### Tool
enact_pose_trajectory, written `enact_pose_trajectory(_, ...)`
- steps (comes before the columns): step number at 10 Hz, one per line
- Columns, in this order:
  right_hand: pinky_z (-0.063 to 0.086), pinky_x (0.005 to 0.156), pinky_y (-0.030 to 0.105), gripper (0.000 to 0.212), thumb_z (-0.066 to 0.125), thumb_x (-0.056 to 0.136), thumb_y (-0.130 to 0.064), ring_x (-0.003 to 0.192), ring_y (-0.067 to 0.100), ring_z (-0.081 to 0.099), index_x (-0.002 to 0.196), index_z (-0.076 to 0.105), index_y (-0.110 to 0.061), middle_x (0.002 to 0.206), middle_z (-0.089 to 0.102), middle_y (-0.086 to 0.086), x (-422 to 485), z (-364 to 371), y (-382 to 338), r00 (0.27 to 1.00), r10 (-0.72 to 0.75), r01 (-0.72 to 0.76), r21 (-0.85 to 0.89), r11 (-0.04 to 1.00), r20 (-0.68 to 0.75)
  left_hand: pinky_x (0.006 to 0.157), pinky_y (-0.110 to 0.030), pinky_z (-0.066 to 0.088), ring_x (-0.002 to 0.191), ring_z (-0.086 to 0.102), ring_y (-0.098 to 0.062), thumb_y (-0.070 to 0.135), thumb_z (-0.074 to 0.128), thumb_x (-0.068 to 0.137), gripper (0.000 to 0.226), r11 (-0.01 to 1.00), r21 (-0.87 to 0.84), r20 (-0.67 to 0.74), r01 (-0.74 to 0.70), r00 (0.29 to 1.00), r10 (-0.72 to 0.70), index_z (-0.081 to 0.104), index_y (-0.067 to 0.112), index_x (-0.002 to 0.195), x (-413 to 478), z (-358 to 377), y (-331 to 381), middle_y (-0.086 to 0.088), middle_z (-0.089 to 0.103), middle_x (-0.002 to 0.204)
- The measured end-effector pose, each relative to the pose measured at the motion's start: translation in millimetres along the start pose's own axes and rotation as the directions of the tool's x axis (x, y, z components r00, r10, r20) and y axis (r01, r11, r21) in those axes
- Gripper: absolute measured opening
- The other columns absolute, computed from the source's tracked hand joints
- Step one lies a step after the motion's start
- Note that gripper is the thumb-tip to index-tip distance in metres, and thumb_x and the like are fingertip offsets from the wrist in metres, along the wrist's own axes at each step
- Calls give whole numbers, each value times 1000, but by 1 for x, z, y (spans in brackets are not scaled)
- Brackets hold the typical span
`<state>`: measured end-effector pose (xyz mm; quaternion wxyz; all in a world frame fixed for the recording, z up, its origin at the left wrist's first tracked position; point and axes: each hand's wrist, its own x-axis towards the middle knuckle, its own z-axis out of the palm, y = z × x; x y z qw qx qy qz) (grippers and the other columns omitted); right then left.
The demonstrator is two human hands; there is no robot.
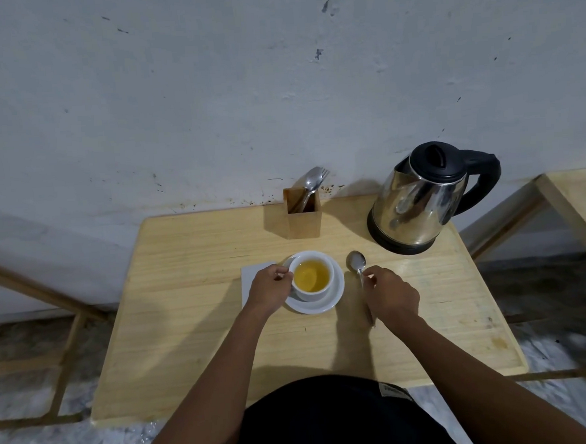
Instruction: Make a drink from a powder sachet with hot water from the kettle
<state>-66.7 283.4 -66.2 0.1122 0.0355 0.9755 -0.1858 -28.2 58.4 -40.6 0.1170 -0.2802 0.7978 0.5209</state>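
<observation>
Right hand (390, 293) grips a spoon (357, 266) lying on the table (189, 348); left hand (270, 286) pinches the handle of the cup (313, 275) of yellow drink on its saucer (337, 296). A jolt could slop it. Beyond, the kettle (420, 197).

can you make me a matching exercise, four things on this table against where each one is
Things:
1. cup
2. spoon
3. kettle
4. wooden holder

Places:
a. back right corner of the table
b. on the saucer
c. by the wall, holding cutlery
d. under the right hand, right of the saucer

Pairs: 1-b, 2-d, 3-a, 4-c
</observation>
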Motion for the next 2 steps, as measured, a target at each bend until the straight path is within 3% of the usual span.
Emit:
enact_pose_trajectory(1, 44, 74, 31, 24, 44, 97, -35, 95, 20, 64, 112, 63, -32, 109, 66, -7, 6, -12, -7, 997, -73, 73, 70, 995, -8, 57, -22, 46, 72, 57, -15, 31, 56, 91, 26, 998, 46, -3, -29, 1000, 30, 65, 15, 108, -1, -9, 8, -2, 64, 94)
enact_pose_trajectory(2, 40, 67, 29, 24, 47, 96, -34, 88, 21, 64, 103, 68, -26, 100, 70, -4, 16, -30, -29, 987, -118, 136, 171, 976, -111, 74, -26, 43, 85, 57, -17, 31, 57, 90, 28, 988, 110, -65, -112, 991, 120, 66, 13, 110, 2, -21, 32, -2, 60, 98)
